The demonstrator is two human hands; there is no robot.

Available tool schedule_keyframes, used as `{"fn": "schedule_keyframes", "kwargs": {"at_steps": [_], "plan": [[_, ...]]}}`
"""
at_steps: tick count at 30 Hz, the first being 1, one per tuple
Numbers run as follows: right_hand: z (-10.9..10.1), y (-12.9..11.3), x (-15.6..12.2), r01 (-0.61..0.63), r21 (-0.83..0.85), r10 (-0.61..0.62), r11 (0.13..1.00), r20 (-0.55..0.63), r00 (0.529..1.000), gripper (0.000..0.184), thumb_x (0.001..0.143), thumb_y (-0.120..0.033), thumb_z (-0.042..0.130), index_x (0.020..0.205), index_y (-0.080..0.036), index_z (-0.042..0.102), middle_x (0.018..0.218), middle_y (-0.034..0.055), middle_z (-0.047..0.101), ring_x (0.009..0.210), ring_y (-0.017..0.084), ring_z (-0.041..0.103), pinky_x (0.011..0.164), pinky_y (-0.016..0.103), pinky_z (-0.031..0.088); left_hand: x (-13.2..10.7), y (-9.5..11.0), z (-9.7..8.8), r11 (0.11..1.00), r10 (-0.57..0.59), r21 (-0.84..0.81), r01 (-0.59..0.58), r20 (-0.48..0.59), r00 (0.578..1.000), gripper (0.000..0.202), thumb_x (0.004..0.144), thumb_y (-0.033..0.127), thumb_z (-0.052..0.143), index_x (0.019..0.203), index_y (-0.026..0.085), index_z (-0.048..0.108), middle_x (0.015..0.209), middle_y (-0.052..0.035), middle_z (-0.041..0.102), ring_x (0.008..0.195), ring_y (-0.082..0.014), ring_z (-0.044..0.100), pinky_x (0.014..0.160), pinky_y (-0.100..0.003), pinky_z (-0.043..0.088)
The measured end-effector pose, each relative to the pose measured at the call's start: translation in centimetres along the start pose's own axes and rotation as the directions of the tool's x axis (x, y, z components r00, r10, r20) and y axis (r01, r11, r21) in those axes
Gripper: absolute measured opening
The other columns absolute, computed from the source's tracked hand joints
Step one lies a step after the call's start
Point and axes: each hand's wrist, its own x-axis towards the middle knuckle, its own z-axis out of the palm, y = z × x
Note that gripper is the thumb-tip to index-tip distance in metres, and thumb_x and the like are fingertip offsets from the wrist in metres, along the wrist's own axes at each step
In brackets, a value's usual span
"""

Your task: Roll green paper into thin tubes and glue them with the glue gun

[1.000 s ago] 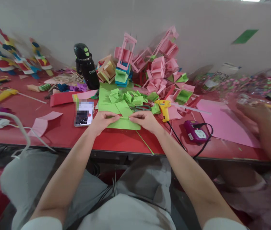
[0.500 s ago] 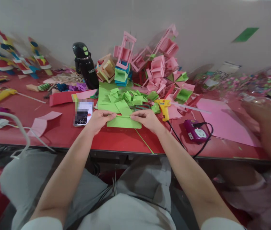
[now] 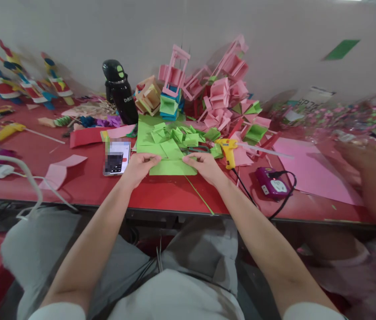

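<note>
Head view: the person's left hand (image 3: 139,166) and right hand (image 3: 206,165) are both pinching the green sheet (image 3: 169,168), thumb and forefinger closed on its two far corners. The sheet is lying close to the near edge of the red bench (image 3: 161,195), about midway along it, between the phone (image 3: 117,158) and the yellow glue gun (image 3: 227,149). A second ago the fingers were holding a raised fold across the sheet's middle, and the paper was reaching further toward the near edge. Now the sheet is looking shorter and flatter, and the hands are sitting slightly farther apart at its far side. I judge that the flap is being laid over and the crease pressed in. The pile of folded green pieces (image 3: 177,135) is lying just behind the sheet. Toward the right end of the bench a co-worker's hand (image 3: 361,155) is moving, blurred, over the pink paper (image 3: 310,171).
</note>
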Motion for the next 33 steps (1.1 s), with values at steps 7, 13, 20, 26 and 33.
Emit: {"fn": "schedule_keyframes", "kwargs": {"at_steps": [7,13,20,26,33], "plan": [[0.5,0.1,0.1,-0.015,0.121,0.015,0.993,0.004,1.0,0.033,0.071,-0.051,0.08,0.074,-0.019,0.075,0.072,-0.0009,0.066,0.069,0.012,0.056,0.068,0.026,0.043,-0.5,0.5,0.8,0.998,0.055,-0.016,-0.055,0.037,0.998,0.04,0.074,0.052,0.078,0.094,0.018,0.08,0.089,-0.0064,0.078,0.083,-0.0221,0.068,0.076,-0.031,0.05],[0.6,-0.1,-0.1,-0.052,0.119,0.046,0.991,0.051,0.998,0.033,0.071,-0.051,0.08,0.08,-0.02,0.077,0.079,0.0024,0.073,0.073,0.016,0.062,0.071,0.029,0.048,-0.9,1.3,1.2,0.997,0.072,0.034,-0.073,0.045,0.996,0.037,0.069,0.049,0.084,0.089,0.018,0.081,0.091,-0.0067,0.079,0.09,-0.0237,0.069,0.08,-0.031,0.051],[0.5,0.0,0.0,-0.028,0.079,0.025,0.996,0.036,0.999,0.032,0.072,-0.05,0.079,0.081,-0.02,0.079,0.08,0.0025,0.074,0.074,0.016,0.063,0.072,0.03,0.048,-0.4,0.7,0.8,0.996,0.037,-0.089,-0.029,0.093,0.995,0.036,0.067,0.046,0.086,0.09,0.019,0.081,0.095,-0.0076,0.079,0.095,-0.0242,0.069,0.088,-0.034,0.051],[0.4,0.3,0.1,-0.053,0.154,0.038,0.987,0.1,0.994,0.029,0.07,-0.047,0.082,0.083,-0.021,0.08,0.082,0.0024,0.075,0.074,0.016,0.064,0.073,0.03,0.05,-0.3,0.8,0.3,0.992,-0.006,-0.124,0.024,0.147,0.989,0.035,0.064,0.043,0.088,0.088,0.018,0.081,0.093,-0.0078,0.078,0.09,-0.0221,0.068,0.087,-0.036,0.051],[0.3,0.2,0.1,-0.105,0.183,0.084,0.977,0.121,0.989,0.029,0.065,-0.042,0.086,0.084,-0.021,0.08,0.08,0.0024,0.076,0.07,0.014,0.064,0.07,0.029,0.05,-0.4,0.8,0.1,0.993,-0.024,-0.106,0.043,0.177,0.984,0.032,0.065,0.04,0.087,0.088,0.019,0.081,0.091,-0.0068,0.077,0.085,-0.0204,0.068,0.083,-0.034,0.051]]}}
